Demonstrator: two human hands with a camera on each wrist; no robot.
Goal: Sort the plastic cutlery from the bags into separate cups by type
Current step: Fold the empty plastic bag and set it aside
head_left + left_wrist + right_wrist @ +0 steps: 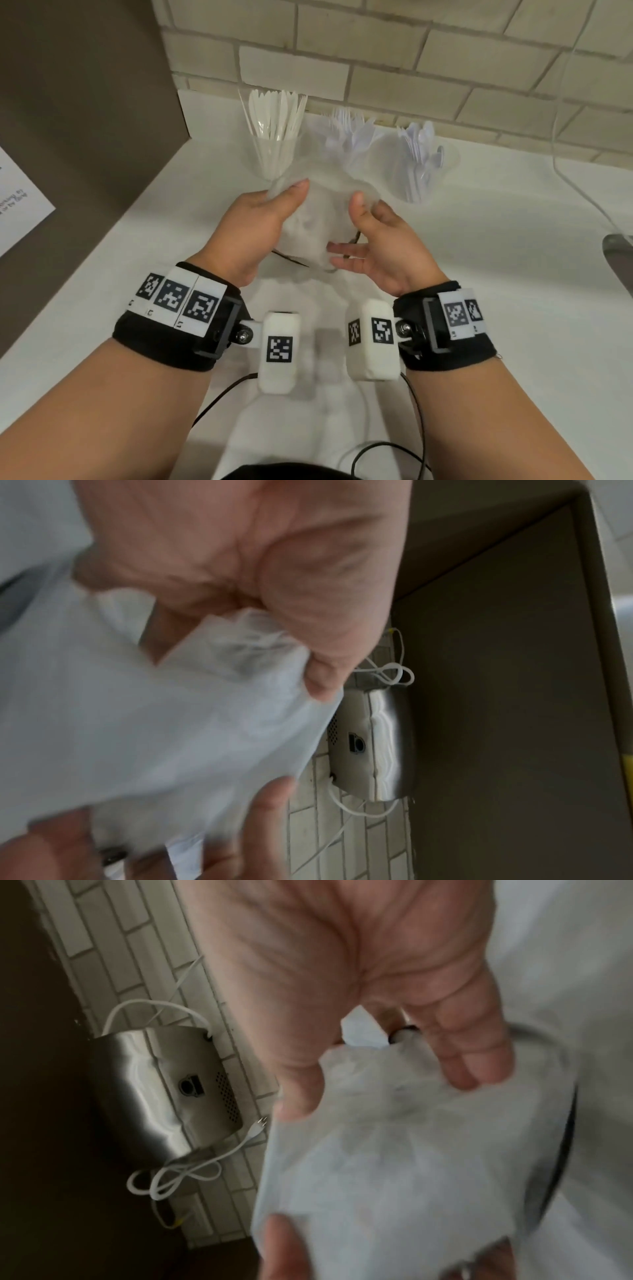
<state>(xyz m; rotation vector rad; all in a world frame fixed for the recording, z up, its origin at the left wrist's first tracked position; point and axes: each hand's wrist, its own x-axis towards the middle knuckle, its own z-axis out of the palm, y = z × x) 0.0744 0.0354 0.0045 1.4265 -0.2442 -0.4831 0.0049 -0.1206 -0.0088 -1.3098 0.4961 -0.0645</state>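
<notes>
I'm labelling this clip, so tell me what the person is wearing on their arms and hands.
Bare forearms, no sleeves or gloves. Each wrist has a black band carrying white tags with black square codes, plus a white boxy camera on a small bracket. Thin black cables trail back towards the body.

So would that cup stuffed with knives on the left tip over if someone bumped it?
Probably, yes. The knife cup is thin clear plastic, likely light. Its knives fan out well above the rim, so it looks top-heavy. It narrows toward its base, which suggests little footing.
</notes>
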